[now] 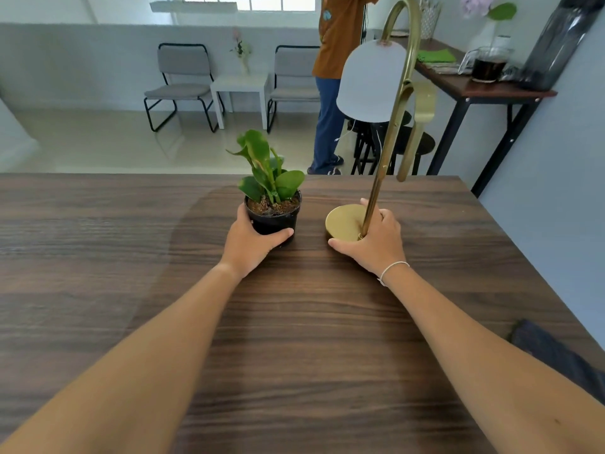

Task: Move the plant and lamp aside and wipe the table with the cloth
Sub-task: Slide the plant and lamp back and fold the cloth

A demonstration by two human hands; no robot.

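Observation:
A small green plant [270, 178] in a black pot stands on the dark wooden table [98, 257], near the far edge. My left hand [250, 242] wraps around the near left side of the pot. To its right stands a brass lamp [343, 222] with a round base, a curved stem and a white shade. My right hand [376, 239] grips the base where the stem meets it. A dark cloth [556, 352] lies at the table's right edge, beside my right forearm.
A person in an orange top [330, 83] stands just beyond the table's far edge. Black stools [422, 149] and a narrow side table [484, 88] with a jug and green cloth stand at the right. Two grey chairs [183, 83] and a white table stand further back.

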